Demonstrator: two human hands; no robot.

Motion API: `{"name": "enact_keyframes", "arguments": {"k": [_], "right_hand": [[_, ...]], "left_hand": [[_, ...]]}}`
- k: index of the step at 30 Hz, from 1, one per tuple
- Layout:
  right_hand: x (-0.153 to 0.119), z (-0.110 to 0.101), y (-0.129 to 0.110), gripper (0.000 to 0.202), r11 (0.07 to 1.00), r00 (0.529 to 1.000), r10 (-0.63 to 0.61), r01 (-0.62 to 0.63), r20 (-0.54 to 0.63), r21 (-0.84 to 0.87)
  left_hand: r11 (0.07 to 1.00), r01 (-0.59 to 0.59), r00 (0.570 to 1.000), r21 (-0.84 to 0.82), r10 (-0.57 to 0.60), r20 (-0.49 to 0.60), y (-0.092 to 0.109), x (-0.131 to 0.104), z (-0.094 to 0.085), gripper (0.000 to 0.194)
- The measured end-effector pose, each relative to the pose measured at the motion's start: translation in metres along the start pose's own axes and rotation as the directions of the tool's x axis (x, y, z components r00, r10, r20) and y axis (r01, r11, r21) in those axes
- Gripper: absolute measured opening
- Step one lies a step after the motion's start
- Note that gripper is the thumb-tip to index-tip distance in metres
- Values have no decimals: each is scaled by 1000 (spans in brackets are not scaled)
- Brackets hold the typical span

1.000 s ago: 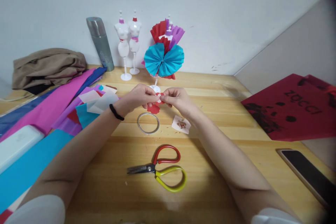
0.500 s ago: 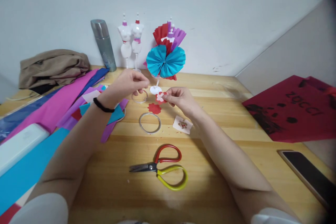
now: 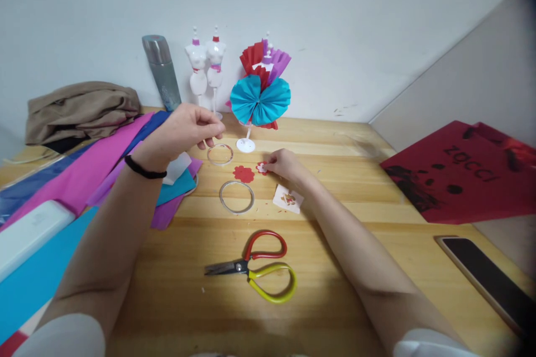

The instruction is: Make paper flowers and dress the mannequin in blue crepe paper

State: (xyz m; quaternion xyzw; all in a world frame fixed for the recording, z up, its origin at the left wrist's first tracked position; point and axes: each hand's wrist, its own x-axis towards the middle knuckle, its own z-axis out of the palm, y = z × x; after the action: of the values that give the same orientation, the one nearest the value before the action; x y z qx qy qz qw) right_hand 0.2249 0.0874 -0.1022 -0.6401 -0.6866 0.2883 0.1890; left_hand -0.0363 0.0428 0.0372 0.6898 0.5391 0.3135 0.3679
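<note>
My right hand pinches the edge of a small red paper flower with a pale centre, low over the table. Just left of it lies a larger red paper flower. My left hand is raised above the table, thumb and fingers curled together; anything between them is too small to make out. Below its fingertips is a thin tape ring. A second, grey ring lies nearer me, and a white card with a small brown figure is by my right wrist.
Scissors with red and yellow handles lie in front. A mannequin dressed in folded paper and two white mannequins stand behind, beside a flask. Coloured paper covers the left; a red bag and phone are right.
My right hand has lowered the small flower toward the table, beside the larger red one. My left hand has drawn back to the left. The view has shifted slightly.
</note>
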Motion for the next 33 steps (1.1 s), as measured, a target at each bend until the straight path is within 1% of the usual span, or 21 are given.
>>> {"name": "enact_keyframes", "arguments": {"k": [3, 7, 12, 17, 20, 23, 28, 33], "right_hand": [[2, 2, 1, 13, 999, 1000, -24, 23, -21, -38], [3, 1, 2, 8, 998, 999, -35, 34, -18, -45], [2, 1, 1, 4, 999, 999, -31, 31, -13, -16], [4, 2, 2, 11, 1000, 998, -15, 14, -63, -18], [4, 3, 2, 13, 1000, 999, -9, 8, -54, -13], [3, 1, 0, 11, 1000, 999, -11, 11, -31, -2], [-1, -7, -5, 9, 999, 999, -36, 36, 3, -18], [-3, -11, -8, 12, 996, 999, -45, 44, -10, -83]], "left_hand": [[999, 2, 998, 32, 0, -60, 4, -6, -10, 15], [997, -8, 991, 80, 19, -136, 3, -11, -22, 18], [996, -43, 981, 79, 56, -183, -1, -12, -29, 16], [996, -10, 984, 92, 26, -179, 4, -13, -25, 16], [994, 13, 985, 112, 7, -171, 8, -14, -21, 19], [991, 23, 988, 135, -2, -154, 10, -14, -18, 20], [989, -8, 990, 145, 28, -141, 8, -14, -18, 22], [989, -18, 994, 148, 34, -105, 8, -15, -17, 21]]}}
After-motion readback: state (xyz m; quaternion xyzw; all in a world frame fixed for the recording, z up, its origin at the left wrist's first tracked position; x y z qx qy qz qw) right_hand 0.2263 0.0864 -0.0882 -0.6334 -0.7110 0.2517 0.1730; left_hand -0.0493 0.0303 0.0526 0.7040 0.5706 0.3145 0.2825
